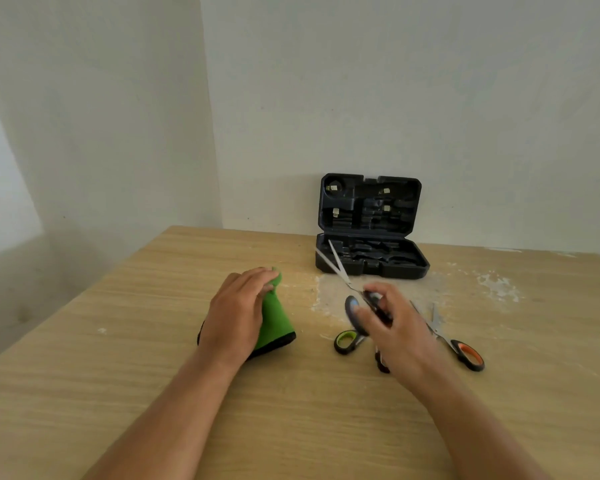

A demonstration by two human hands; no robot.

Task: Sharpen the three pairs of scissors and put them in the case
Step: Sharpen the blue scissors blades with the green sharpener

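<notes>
While held, scissors (340,271) blades case-ward.

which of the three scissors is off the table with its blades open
The grey-handled scissors in the right hand, blades spread toward the case. The green-handled scissors and orange-handled scissors lie on the table.

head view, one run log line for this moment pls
left hand: on green sharpener | right hand: holds open scissors | orange scissors, green-handled scissors: on table | case: open
</notes>
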